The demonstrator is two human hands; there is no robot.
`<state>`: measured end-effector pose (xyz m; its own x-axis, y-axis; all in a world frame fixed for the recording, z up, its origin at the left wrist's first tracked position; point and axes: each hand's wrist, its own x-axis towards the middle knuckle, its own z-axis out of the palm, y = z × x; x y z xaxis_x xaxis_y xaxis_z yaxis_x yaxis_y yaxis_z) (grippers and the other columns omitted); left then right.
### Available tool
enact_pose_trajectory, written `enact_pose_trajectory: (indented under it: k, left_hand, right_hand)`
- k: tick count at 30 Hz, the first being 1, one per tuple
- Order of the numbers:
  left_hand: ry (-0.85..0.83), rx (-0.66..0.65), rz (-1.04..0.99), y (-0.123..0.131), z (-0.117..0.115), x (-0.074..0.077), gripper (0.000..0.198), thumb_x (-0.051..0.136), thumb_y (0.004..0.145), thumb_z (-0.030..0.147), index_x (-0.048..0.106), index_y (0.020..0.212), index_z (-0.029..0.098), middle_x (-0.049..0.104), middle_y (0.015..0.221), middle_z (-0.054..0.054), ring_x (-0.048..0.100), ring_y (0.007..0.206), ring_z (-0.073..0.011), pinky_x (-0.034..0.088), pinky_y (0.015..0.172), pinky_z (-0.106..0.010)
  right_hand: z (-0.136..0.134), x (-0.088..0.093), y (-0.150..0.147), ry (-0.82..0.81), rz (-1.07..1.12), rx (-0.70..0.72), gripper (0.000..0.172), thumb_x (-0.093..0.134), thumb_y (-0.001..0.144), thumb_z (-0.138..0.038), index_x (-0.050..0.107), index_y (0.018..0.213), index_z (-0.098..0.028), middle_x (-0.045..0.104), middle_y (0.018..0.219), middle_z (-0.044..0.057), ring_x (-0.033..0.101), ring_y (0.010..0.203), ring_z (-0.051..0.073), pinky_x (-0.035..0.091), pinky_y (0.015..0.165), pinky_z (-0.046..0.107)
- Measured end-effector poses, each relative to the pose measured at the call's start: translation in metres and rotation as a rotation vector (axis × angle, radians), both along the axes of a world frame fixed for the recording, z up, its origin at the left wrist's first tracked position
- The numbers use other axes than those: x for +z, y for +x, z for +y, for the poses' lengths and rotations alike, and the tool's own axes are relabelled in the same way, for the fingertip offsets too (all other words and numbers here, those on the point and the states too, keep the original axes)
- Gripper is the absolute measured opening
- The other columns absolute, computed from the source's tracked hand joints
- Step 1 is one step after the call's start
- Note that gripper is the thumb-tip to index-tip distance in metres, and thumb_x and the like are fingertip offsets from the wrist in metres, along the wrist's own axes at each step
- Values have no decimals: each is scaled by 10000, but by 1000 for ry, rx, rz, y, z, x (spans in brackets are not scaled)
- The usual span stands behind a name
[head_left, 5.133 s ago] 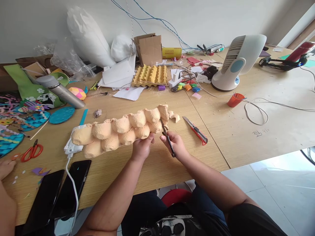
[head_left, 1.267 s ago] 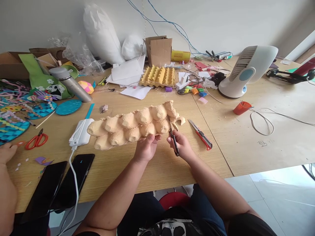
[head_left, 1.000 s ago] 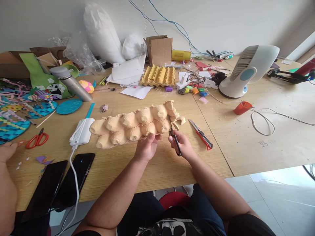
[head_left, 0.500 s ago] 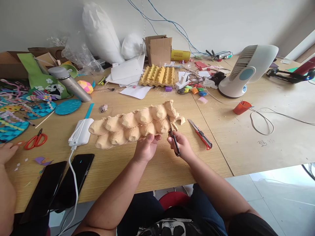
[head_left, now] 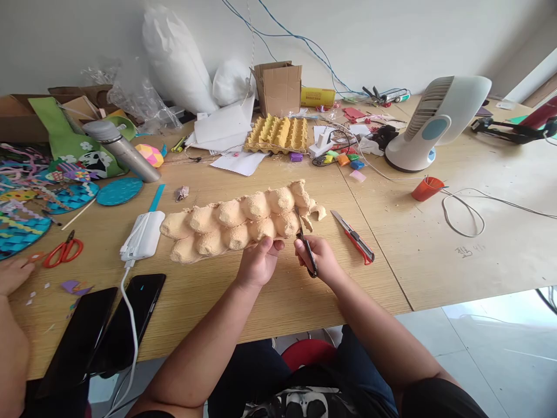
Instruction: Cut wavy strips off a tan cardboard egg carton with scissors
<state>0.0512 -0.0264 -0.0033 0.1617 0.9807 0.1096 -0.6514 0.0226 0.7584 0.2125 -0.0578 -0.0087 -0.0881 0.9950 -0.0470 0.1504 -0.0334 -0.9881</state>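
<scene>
My left hand [head_left: 257, 261] grips the lower edge of a tan pulp egg carton [head_left: 228, 213], thumb on top and fingers underneath. The carton is held bumps up above the table, in two rows of cups. Black-handled scissors [head_left: 310, 259] are in my right hand [head_left: 319, 255], their blades pointing away from me at the carton's right end. Beyond the blades, a ragged strip of pulp [head_left: 314, 210] curls outward, still attached as far as I can see. A red utility knife [head_left: 353, 237] with its blade out lies to the right of my right hand.
Red-handled scissors [head_left: 63, 251], a white power bank [head_left: 143, 235] and two black phones [head_left: 126, 319] lie left. Another person's hand [head_left: 15, 276] rests at the left edge. Behind are a yellow egg tray [head_left: 276, 134], a white fan [head_left: 435, 125] and an orange cup [head_left: 428, 188].
The carton has shifted very slightly to the right at its left end. The scissors' blades seem a little closer together; both hands keep their grip.
</scene>
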Motion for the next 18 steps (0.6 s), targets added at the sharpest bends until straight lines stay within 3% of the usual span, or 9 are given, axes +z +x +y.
enact_pose_trajectory:
  k: [6, 18]
  left_hand:
    - [9, 0, 4, 0, -1, 0, 514, 865, 719, 400, 656, 1178, 294, 717, 1078, -29, 631, 873, -142, 494, 630, -225]
    - [-2, -17, 3, -1, -1, -1, 504, 858, 730, 434, 659, 1166, 281, 716, 1097, -45, 620, 875, -143, 486, 644, -224]
  right_hand:
    - [2, -4, 1, 50, -141, -58, 554, 600, 842, -714, 433, 632, -228, 448, 516, -39, 446, 507, 123, 316, 485, 250]
    - [-4, 2, -5, 58, -58, -93, 542, 621, 823, -704, 405, 654, -236, 399, 567, -43, 419, 542, 126, 315, 510, 259]
